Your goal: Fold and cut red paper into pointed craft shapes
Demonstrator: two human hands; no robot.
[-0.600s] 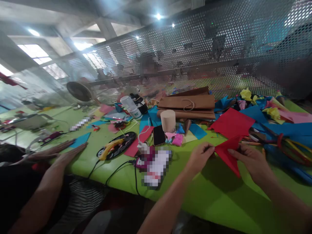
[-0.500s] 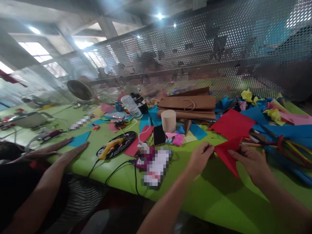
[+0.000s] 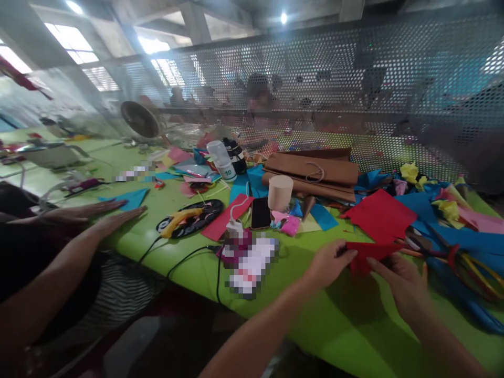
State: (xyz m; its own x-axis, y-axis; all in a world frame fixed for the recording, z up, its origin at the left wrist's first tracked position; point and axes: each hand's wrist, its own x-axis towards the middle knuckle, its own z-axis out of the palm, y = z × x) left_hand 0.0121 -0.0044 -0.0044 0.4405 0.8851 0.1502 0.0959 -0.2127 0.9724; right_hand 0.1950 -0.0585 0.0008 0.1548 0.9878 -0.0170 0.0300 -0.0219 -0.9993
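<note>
Both my hands hold a folded red paper (image 3: pixel 368 254) just above the green table (image 3: pixel 346 320). My left hand (image 3: pixel 329 261) pinches its left corner. My right hand (image 3: pixel 405 283) grips its right part, with fingers spread under the sheet. The paper lies nearly flat and looks like a thin red triangle. Behind it on the table rests a larger red sheet (image 3: pixel 380 214) among blue sheets (image 3: pixel 464 236).
A co-worker's two hands (image 3: pixel 98 215) press flat on the table at left beside a blue paper (image 3: pixel 128 198). A glue gun (image 3: pixel 179 220) on a dark plate, cables, a phone (image 3: pixel 260 212), a beige cylinder (image 3: pixel 280 192), brown paper bags (image 3: pixel 315 173) and a perforated metal screen (image 3: pixel 315 89) stand behind.
The red paper has tipped from a hanging triangle to nearly flat between my hands. My view has shifted down and right; the co-worker's hands stay pressed on the table.
</note>
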